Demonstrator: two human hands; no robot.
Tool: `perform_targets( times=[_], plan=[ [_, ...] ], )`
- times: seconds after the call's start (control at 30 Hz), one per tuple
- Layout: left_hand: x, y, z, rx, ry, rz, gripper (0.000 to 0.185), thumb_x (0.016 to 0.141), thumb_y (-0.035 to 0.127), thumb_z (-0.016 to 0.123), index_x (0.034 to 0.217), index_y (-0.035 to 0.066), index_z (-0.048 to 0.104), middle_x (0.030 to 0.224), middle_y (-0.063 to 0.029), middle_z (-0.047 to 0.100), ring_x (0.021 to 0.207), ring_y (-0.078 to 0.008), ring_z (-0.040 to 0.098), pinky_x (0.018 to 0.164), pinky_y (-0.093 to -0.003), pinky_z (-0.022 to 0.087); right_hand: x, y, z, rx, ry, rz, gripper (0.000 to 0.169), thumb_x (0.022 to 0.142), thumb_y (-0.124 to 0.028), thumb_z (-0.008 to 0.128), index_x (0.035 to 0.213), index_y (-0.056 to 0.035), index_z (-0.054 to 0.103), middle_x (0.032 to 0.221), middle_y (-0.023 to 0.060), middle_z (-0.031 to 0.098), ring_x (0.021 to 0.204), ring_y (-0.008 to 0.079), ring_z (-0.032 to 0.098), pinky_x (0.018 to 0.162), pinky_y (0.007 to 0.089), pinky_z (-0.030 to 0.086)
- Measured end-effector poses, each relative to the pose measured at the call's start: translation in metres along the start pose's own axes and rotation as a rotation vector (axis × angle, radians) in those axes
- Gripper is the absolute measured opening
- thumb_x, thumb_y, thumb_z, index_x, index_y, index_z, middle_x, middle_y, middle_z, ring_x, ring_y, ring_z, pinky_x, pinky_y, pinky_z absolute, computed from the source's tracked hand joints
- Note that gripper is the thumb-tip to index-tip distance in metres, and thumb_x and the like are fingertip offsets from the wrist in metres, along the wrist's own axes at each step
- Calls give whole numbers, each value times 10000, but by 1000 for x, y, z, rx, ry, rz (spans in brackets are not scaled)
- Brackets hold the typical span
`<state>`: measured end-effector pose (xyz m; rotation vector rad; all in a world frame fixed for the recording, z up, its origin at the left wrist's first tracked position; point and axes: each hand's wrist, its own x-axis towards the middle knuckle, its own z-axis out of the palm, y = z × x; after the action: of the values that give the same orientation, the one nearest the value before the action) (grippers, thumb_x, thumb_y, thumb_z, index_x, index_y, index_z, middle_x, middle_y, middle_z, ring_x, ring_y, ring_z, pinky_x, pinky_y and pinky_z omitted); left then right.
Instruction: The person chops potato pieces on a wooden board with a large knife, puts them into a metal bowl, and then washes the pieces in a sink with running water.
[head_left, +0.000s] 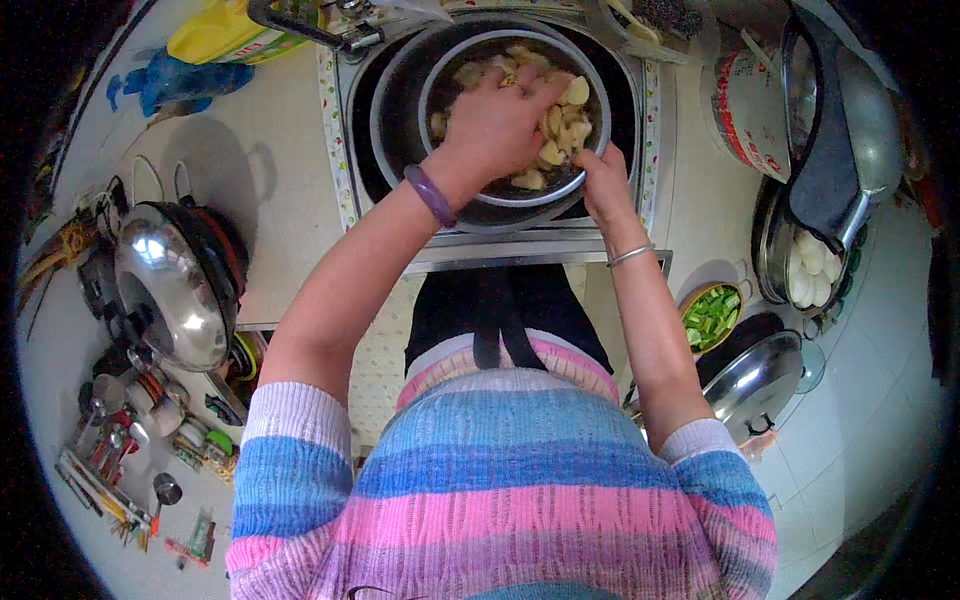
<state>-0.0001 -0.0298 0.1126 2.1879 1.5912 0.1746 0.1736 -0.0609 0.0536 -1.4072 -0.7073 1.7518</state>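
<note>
A round metal bowl (598, 90) holds pale, yellowish food pieces (564, 127), perhaps sliced mushrooms, in dark liquid. It rests in or over a larger metal basin (390, 120) at the sink (349, 161). My left hand (499, 120), below a purple bangle, is down among the pieces; its fingertips are partly hidden, so a hold on any piece cannot be told. My right hand (606, 180), with a silver bangle on the wrist, grips the bowl's lower right rim. The black faucet (300, 26) reaches in at the upper left.
Left of the sink lie a blue cloth or glove (180, 79), a yellow bottle (217, 30) and a lidded wok (176, 285). On the right are a bowl of chopped greens (711, 319), a pot of eggs (814, 277), a metal lid (757, 375) and a white bucket (757, 112).
</note>
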Motion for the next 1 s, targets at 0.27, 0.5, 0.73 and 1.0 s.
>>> perform_targets(
  times=[0.27,0.5,0.73,1.0],
  plan=[
    [8,4,27,191,322,216,516,680,415,649,1179,345,535,1286,0,458,1286,-354,265,822,-716,284,2,-2,0,-2,7,-16,318,750,27,476,1064,38,528,995,85,597,866,172,589,775,295,471],
    [16,-3,18,300,-82,150,465,714,438,642,1155,313,565,1278,-1,470,1238,-375,342,843,-621,384,0,4,0,60,45,28,284,764,10,496,1043,29,550,967,85,617,852,171,595,750,290,475],
    [14,-15,8,201,-166,74,395,718,362,638,1084,218,611,1201,-28,527,1196,-319,422,887,-547,401,3,7,-5,3,27,-39,305,731,24,482,1030,48,537,963,97,609,837,184,592,765,291,475],
    [-25,-16,22,100,210,26,694,644,332,705,1277,213,448,1373,-115,331,1285,-409,237,955,-576,299,7,7,-12,-40,38,0,309,739,-1,509,1044,35,546,954,85,613,822,165,584,717,275,465]
  ],
)
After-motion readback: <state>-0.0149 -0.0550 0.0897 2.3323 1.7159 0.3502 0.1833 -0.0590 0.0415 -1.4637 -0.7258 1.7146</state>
